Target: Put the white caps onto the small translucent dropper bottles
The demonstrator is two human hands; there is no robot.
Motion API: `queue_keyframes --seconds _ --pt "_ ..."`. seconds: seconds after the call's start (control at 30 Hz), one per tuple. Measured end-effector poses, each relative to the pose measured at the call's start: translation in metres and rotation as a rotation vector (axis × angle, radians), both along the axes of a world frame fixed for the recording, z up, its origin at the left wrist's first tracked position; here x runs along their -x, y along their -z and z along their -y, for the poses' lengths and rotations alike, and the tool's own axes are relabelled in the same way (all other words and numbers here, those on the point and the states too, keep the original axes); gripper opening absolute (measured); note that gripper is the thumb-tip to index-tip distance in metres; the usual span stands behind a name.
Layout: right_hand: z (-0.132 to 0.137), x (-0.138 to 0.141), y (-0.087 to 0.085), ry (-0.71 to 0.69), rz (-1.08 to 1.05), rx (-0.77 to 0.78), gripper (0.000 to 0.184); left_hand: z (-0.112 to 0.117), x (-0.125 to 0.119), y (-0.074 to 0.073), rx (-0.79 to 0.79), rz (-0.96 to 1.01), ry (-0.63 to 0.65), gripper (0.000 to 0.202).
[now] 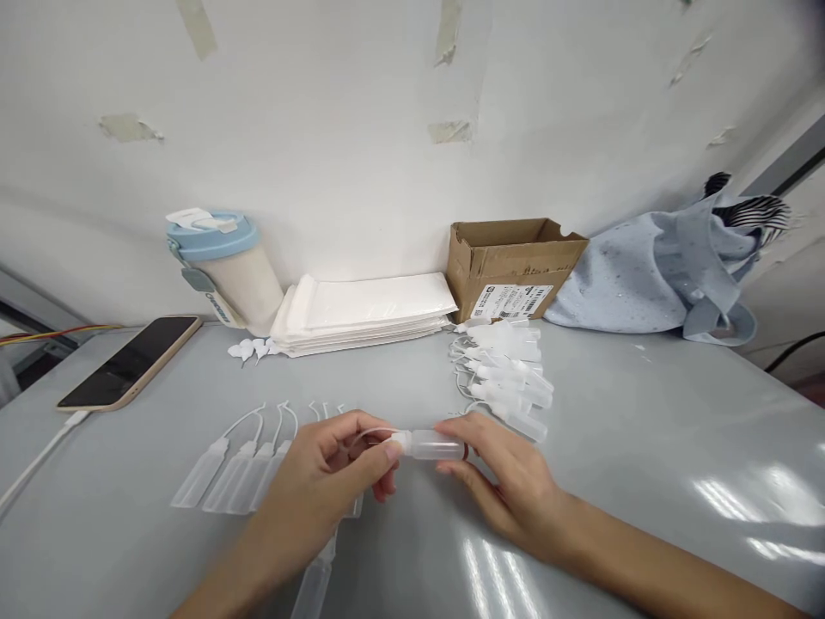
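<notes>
A small translucent squeeze bottle (433, 444) with a white cap lies sideways between my two hands, above the grey table. My left hand (351, 468) pinches it at the cap end, where a thin strap curves over the fingers. The bottle's base is held between the thumb and fingers of my right hand (499, 468). To the left, a row of similar bottles (216, 473) lies on the table, partly hidden by my left hand and forearm. One more bottle (313, 589) lies near the front edge. Beyond my right hand is a pile of such bottles (512, 378).
White padded envelopes (374, 305) are stacked by the wall, beside a blue-lidded tumbler (225, 266) and small white pieces (248, 348). A cardboard box (509, 266) and a light-blue fabric bag (638, 275) stand at back right. A phone (132, 361) on a cable lies left.
</notes>
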State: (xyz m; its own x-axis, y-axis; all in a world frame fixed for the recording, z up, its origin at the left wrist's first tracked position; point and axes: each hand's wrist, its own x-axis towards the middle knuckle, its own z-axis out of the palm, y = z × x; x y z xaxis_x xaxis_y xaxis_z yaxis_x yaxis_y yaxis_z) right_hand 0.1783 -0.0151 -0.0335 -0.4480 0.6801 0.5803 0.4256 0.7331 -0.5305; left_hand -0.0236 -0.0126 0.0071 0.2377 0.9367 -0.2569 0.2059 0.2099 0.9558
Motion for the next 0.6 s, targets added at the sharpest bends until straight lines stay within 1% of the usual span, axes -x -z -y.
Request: queue_keyframes --seconds 0.03,0.07,0.1,0.13,0.17,0.2,0.23,0.27,0.37,0.4,0.43,0.47,0.5,0.53,0.6 --pt "0.0 -0.001 0.001 0.001 0.021 -0.077 0.025 -0.001 0.0 0.0 0.037 0.059 0.011 0.017" --pt "0.0 -0.001 0.001 0.0 0.034 -0.117 0.026 -0.001 0.0 0.001 0.073 0.12 0.022 0.018" --pt "0.001 -0.001 0.0 -0.002 0.037 -0.126 0.026 -0.002 -0.001 0.003 0.104 0.171 0.027 0.018" --pt "0.002 -0.001 -0.001 -0.009 0.028 -0.102 0.025 -0.002 -0.001 0.004 0.127 0.208 0.027 0.017" --pt "0.003 -0.001 -0.003 -0.021 0.006 -0.047 0.022 -0.003 -0.001 0.005 0.137 0.229 0.025 0.017" --pt "0.004 0.0 -0.005 -0.03 -0.029 0.045 0.019 -0.003 -0.002 0.006 0.136 0.238 0.031 0.017" --pt "0.004 0.001 -0.007 -0.031 -0.076 0.174 0.016 -0.003 -0.002 0.007 0.124 0.235 0.04 0.017" --pt "0.005 0.002 -0.009 -0.026 -0.139 0.343 0.015 -0.002 -0.003 0.008 0.105 0.219 0.046 0.016" --pt "0.003 0.007 -0.008 -0.05 -0.446 0.957 0.036 0.003 -0.006 0.008 0.03 0.131 0.029 0.012" --pt "0.002 0.009 -0.007 -0.08 -0.558 1.126 0.041 0.006 -0.007 0.007 -0.001 0.098 0.018 0.011" --pt "0.0 0.011 -0.005 -0.115 -0.655 1.244 0.044 0.008 -0.009 0.006 -0.038 0.063 0.006 0.01" --pt "-0.001 0.012 -0.004 -0.142 -0.722 1.309 0.046 0.01 -0.01 0.006 -0.082 0.03 -0.001 0.01" --pt "-0.002 0.012 -0.003 -0.153 -0.752 1.328 0.046 0.012 -0.01 0.005 -0.131 -0.001 -0.01 0.01" --pt "-0.003 0.012 -0.003 -0.154 -0.743 1.312 0.046 0.013 -0.01 0.004 -0.177 -0.028 -0.023 0.01" --pt "-0.003 0.011 -0.006 -0.126 -0.652 1.21 0.042 0.012 -0.009 0.003 -0.232 -0.058 -0.05 0.01"
